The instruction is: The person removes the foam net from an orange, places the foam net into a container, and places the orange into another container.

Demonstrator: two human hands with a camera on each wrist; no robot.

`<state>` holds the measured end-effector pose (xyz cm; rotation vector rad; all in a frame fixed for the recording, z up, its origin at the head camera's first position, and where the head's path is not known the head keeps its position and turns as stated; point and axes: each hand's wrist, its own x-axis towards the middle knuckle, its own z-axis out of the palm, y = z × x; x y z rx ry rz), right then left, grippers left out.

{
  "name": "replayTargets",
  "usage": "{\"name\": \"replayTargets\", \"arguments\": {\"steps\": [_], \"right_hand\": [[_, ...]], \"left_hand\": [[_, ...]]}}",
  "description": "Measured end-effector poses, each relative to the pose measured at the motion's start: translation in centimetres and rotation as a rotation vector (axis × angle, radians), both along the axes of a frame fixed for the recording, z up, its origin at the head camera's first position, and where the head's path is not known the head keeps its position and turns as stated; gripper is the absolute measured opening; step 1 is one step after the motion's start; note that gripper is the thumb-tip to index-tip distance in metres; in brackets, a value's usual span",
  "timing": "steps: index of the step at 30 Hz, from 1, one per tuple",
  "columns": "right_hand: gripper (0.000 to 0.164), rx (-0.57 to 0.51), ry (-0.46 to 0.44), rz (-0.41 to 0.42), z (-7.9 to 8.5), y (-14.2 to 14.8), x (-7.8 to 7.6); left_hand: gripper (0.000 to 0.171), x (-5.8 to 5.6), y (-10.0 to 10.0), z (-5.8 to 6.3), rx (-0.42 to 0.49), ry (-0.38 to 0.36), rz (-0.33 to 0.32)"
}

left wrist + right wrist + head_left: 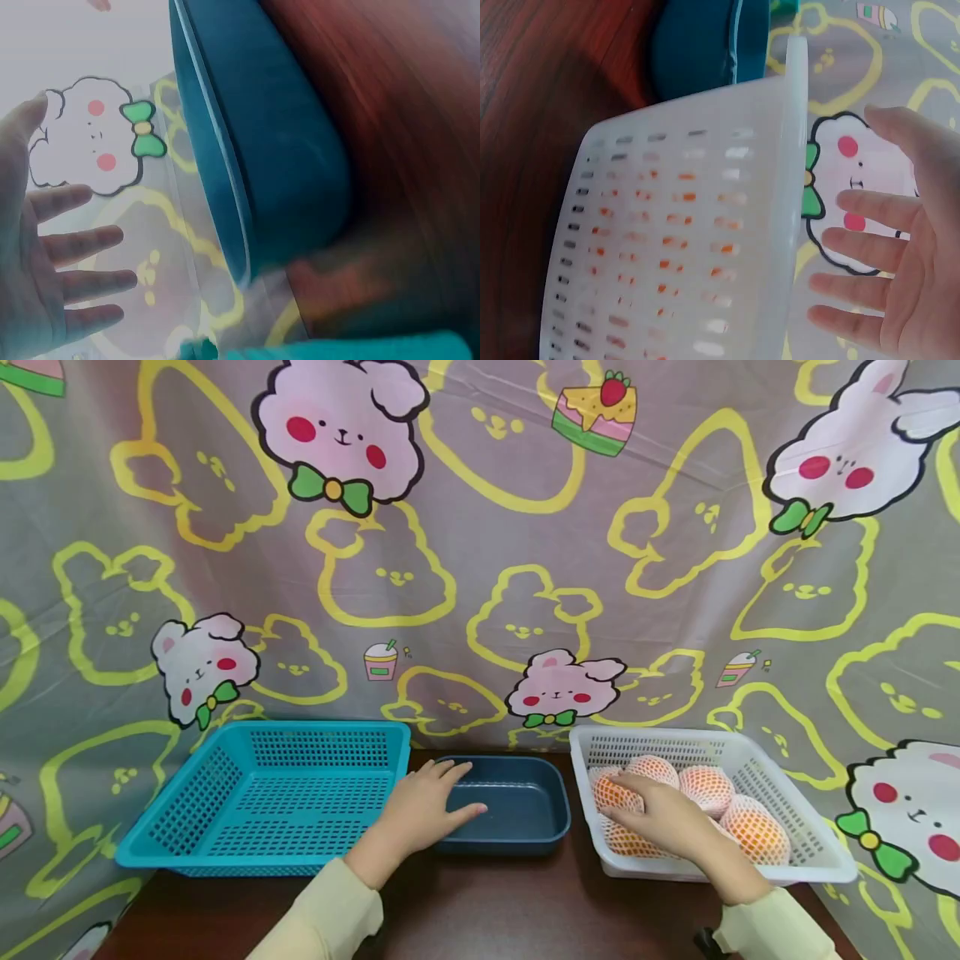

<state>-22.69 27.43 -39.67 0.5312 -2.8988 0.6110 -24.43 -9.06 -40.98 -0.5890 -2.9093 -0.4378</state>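
Note:
My left hand hovers with spread fingers over the left end of a dark blue rectangular basin. In the left wrist view the same hand has nothing between its fingers, and the basin's outer wall stands beside it. My right hand is above the white perforated basket, fingers spread over several round orange fruits in white foam nets. It partly hides some of them. In the right wrist view that hand shows empty, beyond the basket's rim.
A turquoise perforated basket with nothing inside stands left of the basin. All three containers sit on a dark brown wooden table. A patterned cloth hangs right behind them and along the sides.

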Motion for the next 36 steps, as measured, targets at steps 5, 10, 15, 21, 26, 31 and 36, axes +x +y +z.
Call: {"name": "replayTargets", "arguments": {"steps": [5,10,15,21,26,31,36], "right_hand": [[0.058,-0.001,-0.020,-0.021,-0.3,0.9,0.0],[0.058,0.002,-0.018,-0.045,-0.6,2.1,0.1],[0.060,-0.027,-0.058,-0.098,-0.7,3.7,0.1],[0.060,-0.053,-0.111,-0.155,-1.1,5.8,0.0],[0.056,-0.062,-0.130,-0.175,-1.7,6.9,-0.3],[0.056,-0.068,-0.123,-0.170,-2.7,8.2,-0.4],[0.061,-0.046,-0.110,-0.169,-3.6,9.1,-0.5]], "left_hand": [[0.073,-0.1,2.0,-0.3,0.038,0.010,-0.037],[0.069,-0.1,4.0,-0.8,0.075,-0.035,-0.080],[0.064,-0.3,5.5,-1.8,0.158,-0.093,-0.120],[0.059,-0.5,6.9,-3.4,0.258,-0.137,-0.160],[0.054,-0.5,8.4,-4.2,0.405,-0.208,-0.182],[0.049,-0.5,10.3,-4.8,0.515,-0.302,-0.195],[0.045,-0.3,11.7,-5.1,0.577,-0.355,-0.184]]}}
